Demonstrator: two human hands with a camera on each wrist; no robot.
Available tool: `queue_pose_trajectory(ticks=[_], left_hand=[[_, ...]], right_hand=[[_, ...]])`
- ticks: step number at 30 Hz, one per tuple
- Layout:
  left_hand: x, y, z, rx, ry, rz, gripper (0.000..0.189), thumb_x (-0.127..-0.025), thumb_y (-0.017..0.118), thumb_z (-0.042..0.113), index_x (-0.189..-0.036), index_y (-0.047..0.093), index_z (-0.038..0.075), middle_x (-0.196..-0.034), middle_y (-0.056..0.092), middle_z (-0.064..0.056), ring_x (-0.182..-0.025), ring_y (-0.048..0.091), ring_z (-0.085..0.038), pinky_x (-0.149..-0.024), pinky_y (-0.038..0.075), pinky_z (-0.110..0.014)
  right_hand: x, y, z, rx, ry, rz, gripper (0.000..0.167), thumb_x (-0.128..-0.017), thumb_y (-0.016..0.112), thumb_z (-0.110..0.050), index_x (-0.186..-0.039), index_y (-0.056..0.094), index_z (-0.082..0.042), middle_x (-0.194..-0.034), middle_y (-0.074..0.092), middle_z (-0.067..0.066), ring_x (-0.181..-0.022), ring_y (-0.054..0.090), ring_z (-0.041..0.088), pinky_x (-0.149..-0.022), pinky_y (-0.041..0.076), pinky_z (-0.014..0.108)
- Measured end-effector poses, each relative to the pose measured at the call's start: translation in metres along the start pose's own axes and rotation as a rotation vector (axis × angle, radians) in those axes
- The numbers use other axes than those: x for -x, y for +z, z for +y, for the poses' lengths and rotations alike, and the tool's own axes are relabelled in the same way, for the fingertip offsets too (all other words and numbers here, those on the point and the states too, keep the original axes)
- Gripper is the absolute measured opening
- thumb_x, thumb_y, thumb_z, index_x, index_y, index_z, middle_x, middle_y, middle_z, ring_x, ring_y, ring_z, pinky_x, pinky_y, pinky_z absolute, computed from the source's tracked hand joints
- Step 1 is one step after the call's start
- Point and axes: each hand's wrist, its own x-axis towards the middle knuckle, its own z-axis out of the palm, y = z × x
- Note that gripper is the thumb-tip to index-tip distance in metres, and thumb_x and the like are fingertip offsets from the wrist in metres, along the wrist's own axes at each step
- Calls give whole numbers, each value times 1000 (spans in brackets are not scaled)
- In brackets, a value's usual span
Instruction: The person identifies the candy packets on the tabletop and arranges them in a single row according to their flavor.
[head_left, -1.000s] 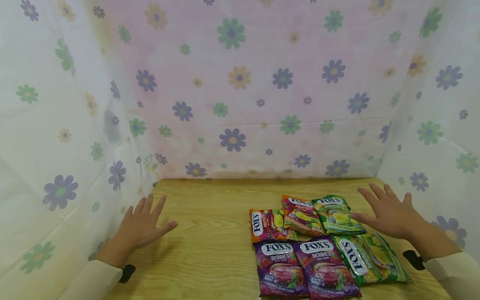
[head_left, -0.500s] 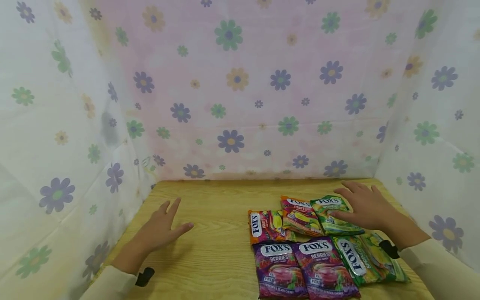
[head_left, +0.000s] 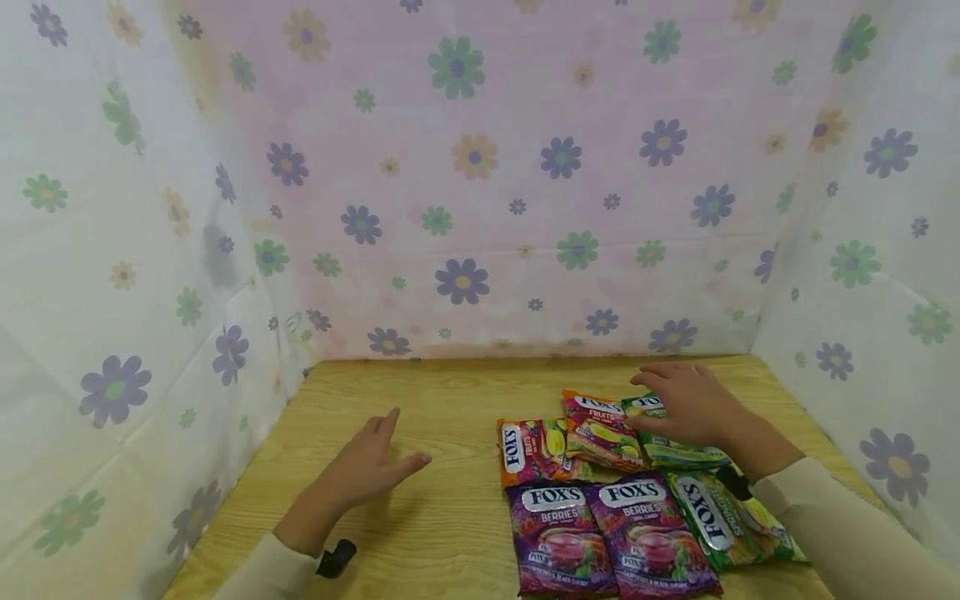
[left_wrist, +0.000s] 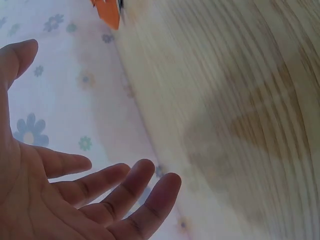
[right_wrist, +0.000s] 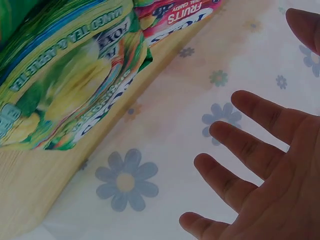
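Several bags of Fox's candy lie on the right half of the wooden table in the head view. Two purple berries bags (head_left: pixel 564 542) are in front, and two orange-red fruits bags (head_left: pixel 600 429) lie behind them. A green bag (head_left: pixel 678 454) at the back right is partly hidden by my right hand (head_left: pixel 690 407), which hovers over it with fingers spread and nothing held. My left hand (head_left: pixel 360 471) is above bare wood left of the bags, fingers relaxed and holding nothing. In the right wrist view, the green bag (right_wrist: pixel 75 80) is apart from the fingers (right_wrist: pixel 245 145).
More green packaging (head_left: pixel 723 521) lies at the front right, partly behind the right sleeve. Flower-printed cloth (head_left: pixel 465 208) walls in the back and both sides of the table (head_left: pixel 442 392). Dark straps sit on both wrists.
Both hands have moved inward: the left hand rightward over the table, the right hand leftward over the back green bag. The bags have not moved.
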Motion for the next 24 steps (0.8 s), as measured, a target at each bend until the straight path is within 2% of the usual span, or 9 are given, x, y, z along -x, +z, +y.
queue_pose_trajectory(ticks=[4,5,11,16,21,24], left_hand=[[-4,14,11,49,-17,-11,112,-90,57,78,-166,17,6,-165,28,-29,-146,38,-51,-112,36,-70],[-6,17,14,60,-18,-9,112,-89,58,77,-165,19,5,-164,31,-28,-144,41,-49,-112,38,-69],[-15,34,33,140,-2,-1,103,-89,69,66,-160,33,2,-151,50,-20,-123,63,-34,-102,52,-58],[-18,45,46,204,38,-26,99,-89,74,61,-156,38,-2,-135,60,-18,-109,66,-28,-90,58,-51],[-22,53,59,274,69,-63,95,-89,76,56,-153,42,-6,-123,65,-16,-93,65,-18,-83,59,-45],[-24,58,66,324,60,-88,93,-89,77,54,-151,44,-6,-122,67,-15,-94,66,-18,-81,60,-44]], right_hand=[[-7,3,-7,-15,-11,-10,65,-92,70,-59,-139,64,-15,-146,60,15,-134,54,45,-107,33,78],[-9,4,-8,-22,-9,-15,65,-92,70,-60,-140,63,-16,-146,60,14,-134,54,45,-107,33,78],[-21,9,-18,-38,-11,-41,72,-91,65,-67,-142,62,-17,-143,63,12,-132,56,44,-108,31,78],[-32,16,-26,-43,-25,-50,71,-91,66,-66,-142,62,-17,-143,63,11,-132,56,43,-109,31,78],[-42,24,-35,-68,-51,-76,70,-91,67,-66,-141,63,-17,-143,64,9,-134,57,39,-111,32,75],[-49,30,-41,-85,-68,-98,69,-91,68,-64,-142,63,-17,-144,63,8,-135,56,38,-113,32,73]])
